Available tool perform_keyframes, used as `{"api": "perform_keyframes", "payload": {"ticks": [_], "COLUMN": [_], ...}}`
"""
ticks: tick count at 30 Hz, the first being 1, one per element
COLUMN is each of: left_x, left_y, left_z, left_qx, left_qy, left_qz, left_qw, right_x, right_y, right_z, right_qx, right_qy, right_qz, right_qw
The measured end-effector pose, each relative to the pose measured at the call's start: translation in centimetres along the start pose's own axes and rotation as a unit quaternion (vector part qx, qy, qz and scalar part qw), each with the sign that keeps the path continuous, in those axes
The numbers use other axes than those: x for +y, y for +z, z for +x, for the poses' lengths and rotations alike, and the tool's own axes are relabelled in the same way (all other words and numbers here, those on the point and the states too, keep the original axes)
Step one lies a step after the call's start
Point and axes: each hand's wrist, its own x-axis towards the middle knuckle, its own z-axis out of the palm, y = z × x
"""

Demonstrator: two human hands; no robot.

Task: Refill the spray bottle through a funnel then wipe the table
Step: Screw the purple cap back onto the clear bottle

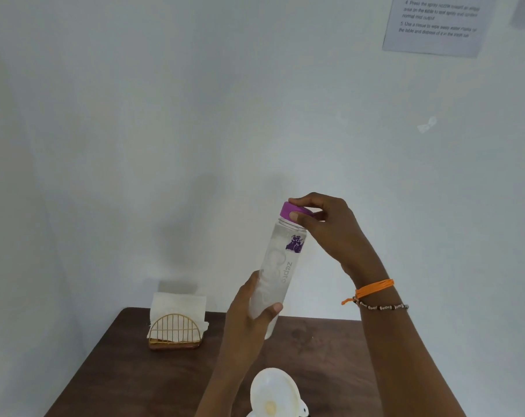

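A clear water bottle point(278, 266) with a purple cap point(291, 210) is held up above the brown table point(135, 371), tilted slightly right. My left hand point(249, 311) wraps around its lower body. My right hand point(324, 227) pinches the purple cap from above with fingers and thumb. Water fills much of the bottle. A white funnel point(274, 392) stands at the table's near edge below my hands; what it sits in is hidden by the frame's bottom edge.
A gold wire napkin holder point(174, 332) with white tissues point(178, 305) stands at the table's back left. A white wall rises right behind the table, with a printed sheet point(439, 22) taped at upper right.
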Motion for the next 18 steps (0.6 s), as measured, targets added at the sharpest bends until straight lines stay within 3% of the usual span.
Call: {"api": "perform_keyframes", "payload": {"ticks": [4, 7, 12, 15, 18], "left_x": [0.2, -0.2, -0.3, -0.6, -1.1], "left_y": [-0.6, -1.9, -2.7, -2.6, -2.6], "left_z": [0.4, 0.6, -0.4, -0.6, -0.4], "left_qx": [-0.053, -0.125, -0.246, -0.251, -0.211], "left_qy": [-0.004, -0.029, -0.015, -0.018, -0.029], "left_qz": [0.004, -0.073, -0.176, -0.18, -0.179], "left_qw": [0.999, 0.989, 0.953, 0.951, 0.961], "right_x": [0.4, 1.1, 1.3, 1.3, 1.6], "right_y": [-0.6, -1.3, -1.4, -1.1, -1.0], "right_z": [0.1, 0.2, -0.1, -0.1, -0.2], "right_qx": [0.0, -0.048, -0.164, -0.217, -0.212], "right_qy": [-0.002, -0.019, -0.072, -0.068, -0.064], "right_qz": [0.047, 0.102, 0.298, 0.364, 0.317], "right_qw": [0.999, 0.993, 0.938, 0.903, 0.922]}}
